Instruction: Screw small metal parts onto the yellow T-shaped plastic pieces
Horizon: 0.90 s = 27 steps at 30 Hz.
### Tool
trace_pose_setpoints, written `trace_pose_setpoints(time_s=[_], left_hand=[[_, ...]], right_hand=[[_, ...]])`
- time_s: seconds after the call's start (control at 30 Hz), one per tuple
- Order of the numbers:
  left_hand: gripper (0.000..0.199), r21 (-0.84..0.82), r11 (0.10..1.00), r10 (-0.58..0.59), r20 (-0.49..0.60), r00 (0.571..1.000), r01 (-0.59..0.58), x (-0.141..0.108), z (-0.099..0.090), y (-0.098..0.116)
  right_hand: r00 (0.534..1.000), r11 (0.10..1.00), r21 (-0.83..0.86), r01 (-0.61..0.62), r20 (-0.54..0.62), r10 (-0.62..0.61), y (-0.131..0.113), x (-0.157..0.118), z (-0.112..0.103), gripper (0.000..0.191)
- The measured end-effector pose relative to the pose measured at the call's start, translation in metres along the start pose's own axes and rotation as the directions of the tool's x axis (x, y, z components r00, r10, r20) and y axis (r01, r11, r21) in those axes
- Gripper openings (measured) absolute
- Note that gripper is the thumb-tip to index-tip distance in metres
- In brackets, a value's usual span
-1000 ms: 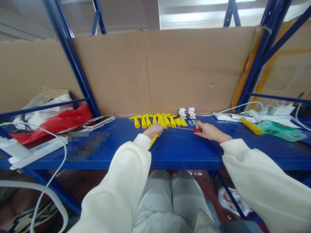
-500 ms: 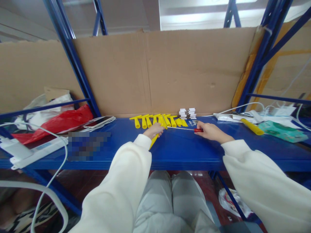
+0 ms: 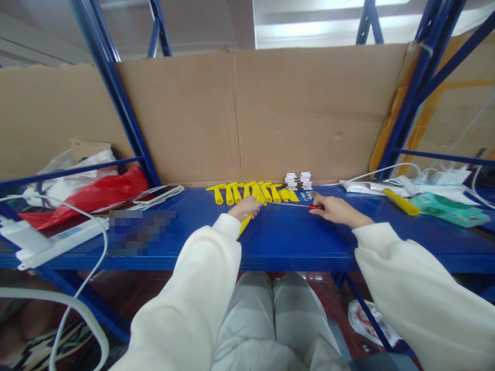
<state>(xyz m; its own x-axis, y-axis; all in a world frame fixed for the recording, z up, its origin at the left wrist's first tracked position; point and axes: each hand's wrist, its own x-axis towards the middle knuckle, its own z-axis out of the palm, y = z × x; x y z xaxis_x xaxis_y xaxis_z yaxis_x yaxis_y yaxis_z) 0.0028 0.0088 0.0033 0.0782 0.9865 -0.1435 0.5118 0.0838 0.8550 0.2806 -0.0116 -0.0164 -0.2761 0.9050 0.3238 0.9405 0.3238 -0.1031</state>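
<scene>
My left hand is closed around a yellow plastic T-shaped piece, whose tube end sticks out below the fingers. In my right hand is a screwdriver, gripped by its red handle. Its long thin shaft points left, and the tip meets the yellow piece at my left hand; how far it goes in is hard to see. Behind my left hand lies a row of several yellow T-shaped pieces. Smaller yellow parts lie at the row's right end, beside a stack of white-and-dark bundles.
A blue shelf top carries everything, with a cardboard sheet behind it. On the left are a red bag, a phone and a white power strip. On the right lie a yellow tube and a green packet.
The screwdriver's handle and my right fingers have shifted very slightly, as if turned a little. My left hand and the yellow piece stay in place.
</scene>
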Motion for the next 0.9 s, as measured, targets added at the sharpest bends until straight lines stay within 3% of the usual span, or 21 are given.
trace_pose_setpoints(time_s=[0.17, 0.4, 0.53, 0.6, 0.77, 0.9], left_hand=[[0.008, 0.000, 1.000, 0.005, -0.002, 1.000, -0.005, 0.0039, 0.0004, -0.0020], [0.013, -0.007, 1.000, 0.006, -0.006, 1.000, -0.006, 0.0040, 0.0005, -0.0026], [0.017, -0.023, 1.000, -0.001, -0.005, 1.000, 0.001, 0.0028, 0.0007, -0.0020], [0.019, -0.031, 1.000, -0.002, -0.010, 1.000, 0.001, 0.0026, 0.0009, -0.0020], [0.015, -0.029, 1.000, 0.000, -0.002, 1.000, 0.000, 0.0032, 0.0009, -0.0022], [0.009, -0.012, 1.000, 0.007, 0.005, 1.000, -0.007, 0.0034, 0.0006, -0.0023]], right_hand=[[0.995, 0.989, 0.117, 0.090, 0.027, -0.094, 0.0065, 0.0019, 0.0031, 0.020], [0.999, 0.998, 0.032, 0.046, -0.017, -0.046, 0.0074, 0.0019, 0.0051, 0.015], [0.993, 0.985, 0.142, 0.093, 0.062, -0.103, 0.0097, 0.0030, 0.0049, 0.023], [0.992, 0.977, 0.186, 0.106, 0.046, -0.116, 0.0104, 0.0032, 0.0056, 0.021], [0.999, 0.993, 0.110, 0.033, 0.005, -0.034, 0.0097, 0.0031, 0.0054, 0.018], [0.991, 0.981, 0.175, 0.090, 0.078, -0.105, 0.0113, 0.0038, 0.0056, 0.027]])
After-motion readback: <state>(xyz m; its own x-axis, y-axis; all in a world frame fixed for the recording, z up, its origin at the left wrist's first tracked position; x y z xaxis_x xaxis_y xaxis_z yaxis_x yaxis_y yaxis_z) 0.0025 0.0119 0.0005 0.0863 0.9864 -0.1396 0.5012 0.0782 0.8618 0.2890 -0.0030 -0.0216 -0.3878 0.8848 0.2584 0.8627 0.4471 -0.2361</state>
